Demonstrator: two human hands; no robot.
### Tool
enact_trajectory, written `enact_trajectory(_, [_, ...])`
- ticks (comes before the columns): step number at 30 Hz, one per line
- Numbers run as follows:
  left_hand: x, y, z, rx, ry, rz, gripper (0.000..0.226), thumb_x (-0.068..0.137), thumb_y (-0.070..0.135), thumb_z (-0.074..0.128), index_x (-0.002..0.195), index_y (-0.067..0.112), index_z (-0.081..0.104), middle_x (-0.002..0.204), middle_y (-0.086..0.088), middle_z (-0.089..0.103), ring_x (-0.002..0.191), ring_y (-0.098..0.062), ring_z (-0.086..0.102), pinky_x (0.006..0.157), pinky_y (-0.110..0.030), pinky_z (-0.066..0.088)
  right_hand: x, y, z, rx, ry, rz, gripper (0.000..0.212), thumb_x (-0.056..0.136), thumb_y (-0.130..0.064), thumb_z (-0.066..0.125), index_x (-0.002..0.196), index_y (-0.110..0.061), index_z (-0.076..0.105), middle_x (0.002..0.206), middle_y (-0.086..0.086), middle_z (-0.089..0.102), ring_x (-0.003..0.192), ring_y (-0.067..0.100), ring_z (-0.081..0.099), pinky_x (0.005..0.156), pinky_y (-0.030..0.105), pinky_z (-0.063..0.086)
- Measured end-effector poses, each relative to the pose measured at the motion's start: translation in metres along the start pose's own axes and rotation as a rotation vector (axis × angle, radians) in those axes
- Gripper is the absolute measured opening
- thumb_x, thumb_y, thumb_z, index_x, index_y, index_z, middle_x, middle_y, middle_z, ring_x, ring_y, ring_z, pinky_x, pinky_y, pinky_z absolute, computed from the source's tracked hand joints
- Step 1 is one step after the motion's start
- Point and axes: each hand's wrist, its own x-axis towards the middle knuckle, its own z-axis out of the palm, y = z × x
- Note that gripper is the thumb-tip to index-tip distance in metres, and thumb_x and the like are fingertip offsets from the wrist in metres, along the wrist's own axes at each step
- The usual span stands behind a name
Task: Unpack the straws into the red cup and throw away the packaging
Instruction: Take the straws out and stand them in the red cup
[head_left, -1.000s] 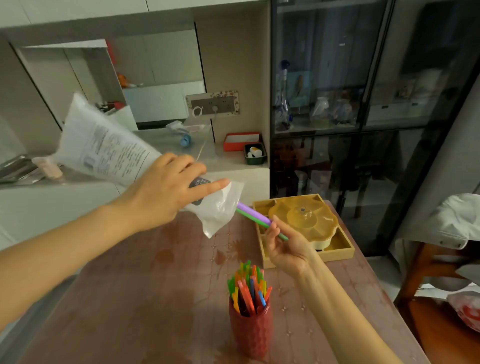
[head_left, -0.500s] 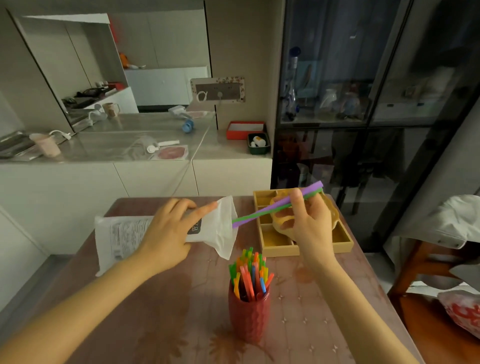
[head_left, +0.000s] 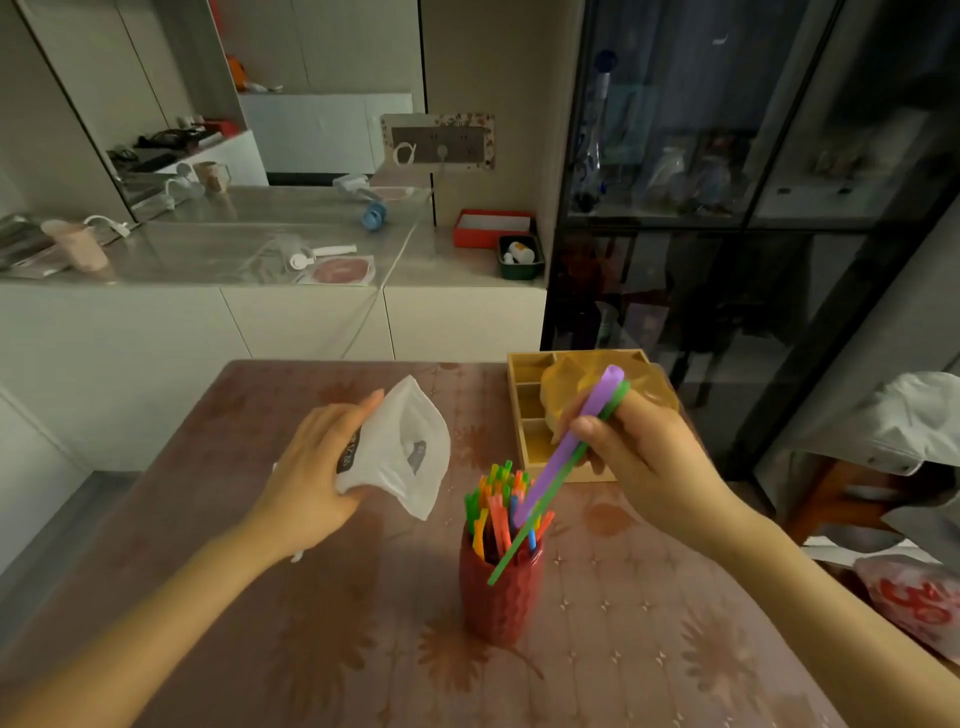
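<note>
A red cup (head_left: 500, 597) stands on the table, near the middle, with several coloured straws (head_left: 493, 512) upright in it. My right hand (head_left: 636, 452) pinches a purple straw (head_left: 569, 444) and a green straw (head_left: 540, 519), tilted down to the left. The purple tip is at the cup's mouth; the green tip passes in front of the cup's outer wall. My left hand (head_left: 311, 467) grips the white plastic packaging (head_left: 402, 452), its open end facing the cup, just above the table to the cup's left.
The table (head_left: 311, 649) has a pinkish flowered cover. A yellow compartment tray (head_left: 524, 410) with a domed lid sits at the back right. A chair with white cloth (head_left: 883, 431) and a red-printed bag (head_left: 919, 597) are to the right. A counter stands behind.
My right hand pulled the two straws out of the packaging and swung them down toward the red cup. My left hand lowered the packaging toward the table.
</note>
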Motion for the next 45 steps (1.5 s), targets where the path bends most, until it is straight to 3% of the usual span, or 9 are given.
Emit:
enact_trajectory(3, [-0.008, 0.001, 0.003, -0.009, -0.02, 0.019, 0.094, 0.062, -0.002, 0.08, 0.135, 0.026, 0.028, 0.117, -0.003, 0.05, 0.11, -0.008, 0.036, 0.084, -0.031, 0.035, 0.0, -0.011, -0.005, -0.028, 0.009, -0.186, 0.034, 0.093, -0.037, 0.04, 0.092, -0.009, 0.06, 0.079, -0.02, 0.06, 0.079, -0.005, 0.059, 0.064, 0.006, 0.048])
enact_trajectory(7, [-0.015, -0.001, 0.004, -0.056, -0.039, 0.001, 0.095, 0.06, 0.001, 0.082, 0.135, 0.025, 0.029, 0.114, 0.02, 0.039, 0.106, 0.015, 0.031, 0.079, -0.013, 0.033, -0.001, -0.019, -0.004, -0.171, -0.123, -0.323, 0.038, 0.098, -0.036, 0.035, 0.096, -0.006, 0.059, 0.086, 0.003, 0.064, 0.081, 0.013, 0.058, 0.068, 0.022, 0.05])
enact_trajectory(12, [-0.026, -0.007, 0.006, -0.117, -0.057, 0.016, 0.096, 0.055, 0.004, 0.087, 0.134, 0.022, 0.034, 0.126, 0.03, 0.031, 0.114, 0.012, 0.036, 0.09, -0.002, 0.035, 0.0, -0.016, 0.004, -0.243, -0.232, -0.346, 0.045, 0.098, -0.038, 0.034, 0.094, -0.002, 0.061, 0.086, 0.008, 0.066, 0.078, 0.018, 0.062, 0.07, 0.029, 0.05])
enact_trajectory(22, [-0.027, -0.002, 0.01, -0.116, -0.066, 0.03, 0.099, 0.054, 0.002, 0.086, 0.134, 0.027, 0.032, 0.126, 0.044, 0.022, 0.112, 0.017, 0.033, 0.08, -0.001, 0.038, -0.003, 0.036, 0.051, -0.38, -0.351, -0.02, 0.036, 0.088, -0.036, 0.061, 0.076, -0.002, 0.061, 0.077, 0.01, 0.062, 0.07, 0.02, 0.053, 0.062, 0.03, 0.043])
enact_trajectory(25, [-0.023, 0.002, 0.012, -0.111, -0.081, 0.013, 0.097, 0.062, 0.003, 0.082, 0.136, 0.033, 0.027, 0.114, 0.039, 0.029, 0.111, 0.016, 0.034, 0.078, -0.008, 0.036, -0.007, 0.043, 0.057, -0.54, -0.285, -0.045, 0.027, 0.079, -0.038, 0.07, 0.084, -0.012, 0.07, 0.094, 0.001, 0.061, 0.082, 0.012, 0.045, 0.066, 0.023, 0.04])
enact_trajectory(29, [-0.017, 0.001, 0.021, -0.096, -0.121, 0.018, 0.092, 0.071, 0.006, 0.076, 0.138, 0.039, 0.023, 0.118, 0.017, 0.035, 0.107, 0.004, 0.038, 0.085, -0.013, 0.033, -0.006, 0.037, 0.05, -0.377, -0.181, 0.107, 0.033, 0.08, -0.019, 0.071, 0.111, -0.021, 0.061, 0.095, -0.008, 0.061, 0.083, 0.01, 0.052, 0.069, 0.02, 0.046])
enact_trajectory(34, [-0.003, 0.006, 0.019, -0.188, -0.106, -0.052, 0.086, 0.072, 0.007, 0.076, 0.139, 0.033, 0.029, 0.116, 0.009, 0.045, 0.108, -0.009, 0.047, 0.089, -0.025, 0.04, -0.008, 0.037, 0.055, -0.567, -0.277, -0.079, 0.013, 0.084, -0.014, 0.06, 0.085, -0.015, 0.073, 0.083, 0.001, 0.071, 0.08, 0.023, 0.064, 0.067, 0.036, 0.055])
enact_trajectory(40, [0.014, 0.025, 0.002, -0.254, -0.089, -0.046, 0.086, 0.07, 0.002, 0.075, 0.138, 0.029, 0.031, 0.114, 0.003, 0.048, 0.105, -0.01, 0.048, 0.088, -0.024, 0.039, -0.007, -0.01, 0.064, -0.461, 0.042, -0.183, 0.054, 0.079, -0.065, 0.049, 0.102, -0.022, 0.07, 0.081, -0.006, 0.068, 0.072, 0.008, 0.059, 0.059, 0.017, 0.046])
enact_trajectory(45, [0.018, 0.044, -0.012, -0.255, -0.093, 0.003, 0.091, 0.067, 0.001, 0.074, 0.138, 0.034, 0.029, 0.112, 0.003, 0.049, 0.106, -0.01, 0.047, 0.088, -0.022, 0.039, -0.006, -0.027, 0.08, -0.222, 0.094, -0.024, 0.018, 0.082, -0.038, 0.068, 0.075, -0.024, 0.059, 0.059, -0.018, 0.05, 0.051, 0.0, 0.048, 0.047, 0.008, 0.035])
